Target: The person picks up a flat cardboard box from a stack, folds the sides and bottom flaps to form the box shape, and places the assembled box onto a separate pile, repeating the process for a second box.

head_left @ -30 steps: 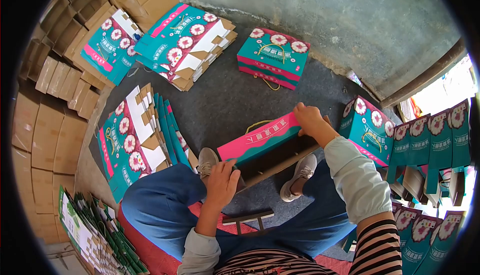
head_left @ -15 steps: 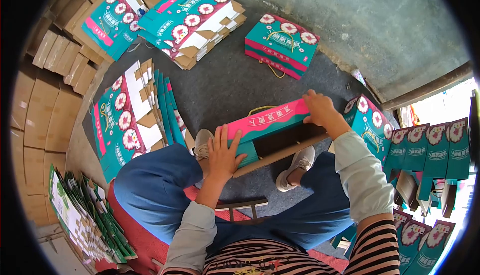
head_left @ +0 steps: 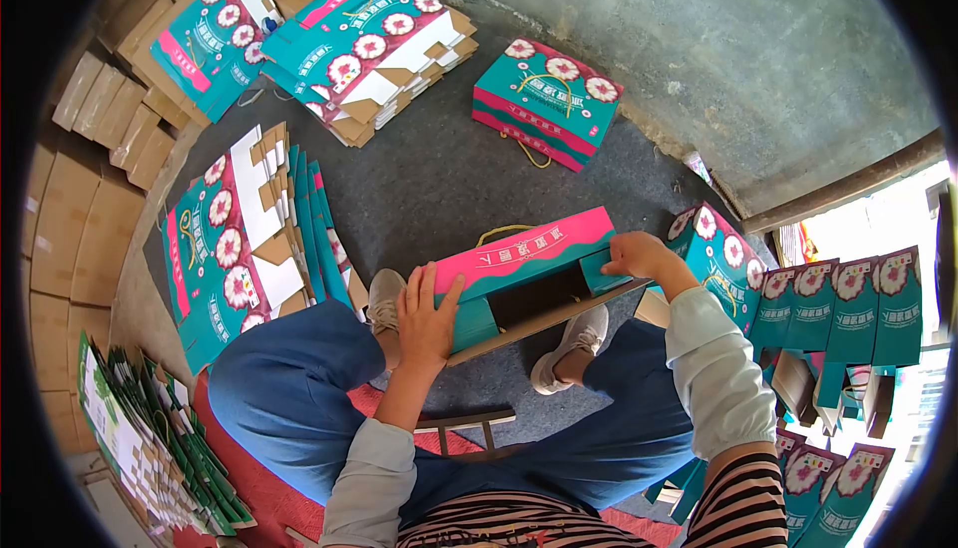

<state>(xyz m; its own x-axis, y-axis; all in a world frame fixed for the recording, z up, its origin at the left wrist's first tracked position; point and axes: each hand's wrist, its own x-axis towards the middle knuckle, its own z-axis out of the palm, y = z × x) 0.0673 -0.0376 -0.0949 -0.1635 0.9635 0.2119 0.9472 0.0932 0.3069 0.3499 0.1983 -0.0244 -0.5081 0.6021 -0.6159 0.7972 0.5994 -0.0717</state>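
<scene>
I sit over a teal and pink gift box (head_left: pixel 519 261) lying on its side above my feet, its open brown inside facing me. My left hand (head_left: pixel 424 316) presses flat on the box's left end flap, fingers spread. My right hand (head_left: pixel 639 255) grips the right end of the box, folding a teal flap there. A yellow cord handle shows behind the box's top edge.
Flat printed box blanks lie stacked on the floor at left (head_left: pixel 244 239) and at the back (head_left: pixel 364 49). One assembled box (head_left: pixel 547 99) stands behind, another (head_left: pixel 723 254) at right, with several more rowed at far right (head_left: pixel 848 318). Brown cartons (head_left: pixel 75 219) line the left wall.
My left hand went from gripping the box's left corner to lying flat on the end flap. My right hand slid from the top edge down to the right end flap.
</scene>
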